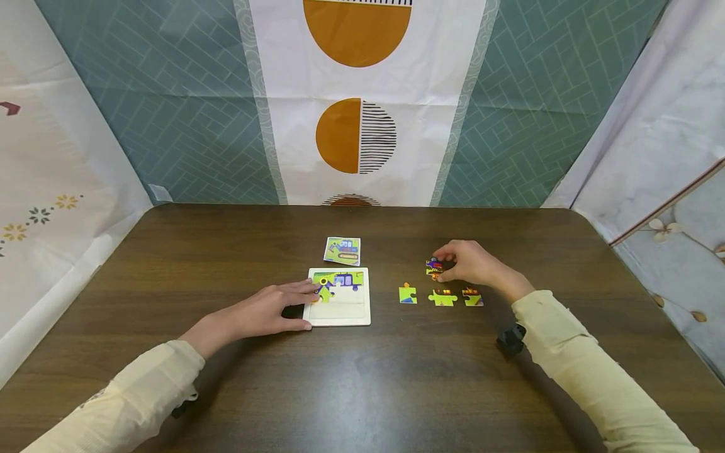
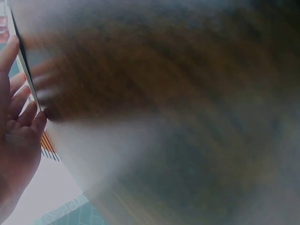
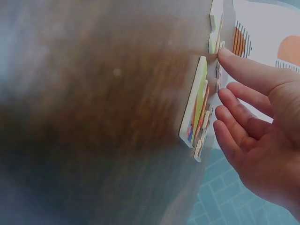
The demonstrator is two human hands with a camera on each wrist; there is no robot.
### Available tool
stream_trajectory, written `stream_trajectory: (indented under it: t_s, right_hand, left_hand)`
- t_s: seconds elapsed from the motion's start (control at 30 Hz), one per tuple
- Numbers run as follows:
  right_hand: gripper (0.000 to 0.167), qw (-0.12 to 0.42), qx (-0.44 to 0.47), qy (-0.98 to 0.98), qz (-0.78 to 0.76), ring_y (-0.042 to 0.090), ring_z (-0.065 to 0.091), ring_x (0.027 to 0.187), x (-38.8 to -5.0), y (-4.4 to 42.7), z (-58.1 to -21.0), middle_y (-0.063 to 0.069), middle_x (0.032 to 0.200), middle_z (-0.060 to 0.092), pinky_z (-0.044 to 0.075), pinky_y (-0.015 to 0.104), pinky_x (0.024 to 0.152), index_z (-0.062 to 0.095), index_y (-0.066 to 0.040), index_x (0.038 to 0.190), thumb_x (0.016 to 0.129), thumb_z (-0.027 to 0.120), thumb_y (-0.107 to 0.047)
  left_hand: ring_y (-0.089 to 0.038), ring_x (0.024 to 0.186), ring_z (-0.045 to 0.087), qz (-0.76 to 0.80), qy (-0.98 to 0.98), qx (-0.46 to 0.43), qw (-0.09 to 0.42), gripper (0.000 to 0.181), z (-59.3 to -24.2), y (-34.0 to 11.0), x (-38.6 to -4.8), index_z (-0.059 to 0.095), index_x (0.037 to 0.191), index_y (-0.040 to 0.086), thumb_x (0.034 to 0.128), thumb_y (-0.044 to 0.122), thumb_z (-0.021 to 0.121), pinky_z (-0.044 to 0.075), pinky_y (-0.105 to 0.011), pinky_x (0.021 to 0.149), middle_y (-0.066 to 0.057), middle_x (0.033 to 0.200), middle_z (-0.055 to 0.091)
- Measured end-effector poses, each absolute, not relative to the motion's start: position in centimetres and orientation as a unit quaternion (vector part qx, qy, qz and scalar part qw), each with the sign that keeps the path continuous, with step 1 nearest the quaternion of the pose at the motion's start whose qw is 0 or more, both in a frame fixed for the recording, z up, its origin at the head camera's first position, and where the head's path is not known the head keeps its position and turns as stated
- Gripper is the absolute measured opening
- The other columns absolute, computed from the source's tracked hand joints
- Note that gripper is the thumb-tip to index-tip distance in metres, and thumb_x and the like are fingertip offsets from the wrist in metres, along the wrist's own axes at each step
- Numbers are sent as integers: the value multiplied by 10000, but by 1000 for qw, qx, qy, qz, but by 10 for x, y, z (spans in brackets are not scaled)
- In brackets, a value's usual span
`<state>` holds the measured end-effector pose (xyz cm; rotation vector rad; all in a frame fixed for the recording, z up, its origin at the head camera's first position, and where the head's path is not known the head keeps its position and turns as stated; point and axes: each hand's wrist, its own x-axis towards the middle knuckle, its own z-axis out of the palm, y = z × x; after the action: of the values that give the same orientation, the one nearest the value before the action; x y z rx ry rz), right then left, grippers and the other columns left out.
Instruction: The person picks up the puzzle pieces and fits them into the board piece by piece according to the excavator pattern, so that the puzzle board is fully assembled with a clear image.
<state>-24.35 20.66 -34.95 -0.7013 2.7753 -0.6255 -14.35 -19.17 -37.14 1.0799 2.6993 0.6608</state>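
A white puzzle tray (image 1: pixel 340 324) lies flat on the table, with joined green and blue-purple pieces (image 1: pixel 347 277) along its far side and left. My left hand (image 1: pixel 277 308) rests at the tray's left edge, fingers straight over the rim and thumb at the near corner. To the right, my right hand (image 1: pixel 472 264) pinches a dark, multicoloured puzzle piece (image 1: pixel 433 269) between thumb and forefinger, at table level. Three loose puzzle pieces lie nearer me: a green and blue one (image 1: pixel 408 295), a wide green one (image 1: pixel 443 299) and another green one (image 1: pixel 472 299).
Just beyond the tray lies a square picture card (image 1: pixel 342 250) showing a blue-purple digger on green. The brown wooden table (image 1: pixel 351 384) reaches back to a patterned cloth (image 1: pixel 209 113). White cloths hang at both sides.
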Motion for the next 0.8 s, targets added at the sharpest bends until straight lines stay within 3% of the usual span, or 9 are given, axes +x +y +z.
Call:
stream_trajectory:
  t_s: [0.43,0.8]
  right_hand:
    - [399,121,-258,937,-202,255,546,866,-250,204,-348,106,978,641,492,372,769,671,80,1131,798,797,-97]
    - [445,101,-250,940,-207,273,624,884,-250,203,-349,123,958,660,519,405,796,655,102,1142,779,804,-108]
  left_hand:
    - [-324,1351,388,223,902,361,75,555,-371,-191,-144,590,1316,5,877,316,728,388,-506,1019,-143,1437,471]
    - [-320,1351,388,228,902,357,80,558,-373,-192,-144,592,1315,9,879,331,724,390,-507,1016,-139,1438,470]
